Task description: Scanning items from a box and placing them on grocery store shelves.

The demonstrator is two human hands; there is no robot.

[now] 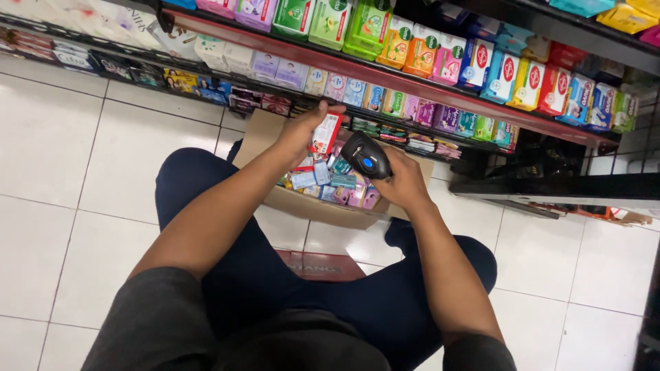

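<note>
White floor tiles (48, 144) run under shelves (412, 79) of soap boxes at twelve o'clock. My left hand (300, 132) grips a small red packet (326, 133), half hidden by my fingers. My right hand (403, 184) is closed around a black scanner (365, 156) at three o'clock of it, over an open carton (323, 206) whose contents blur together.

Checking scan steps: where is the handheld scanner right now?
In the head view, the black scanner sits centre frame in the right hand, over the cardboard box, beside the left hand's red-and-white packet.
</note>
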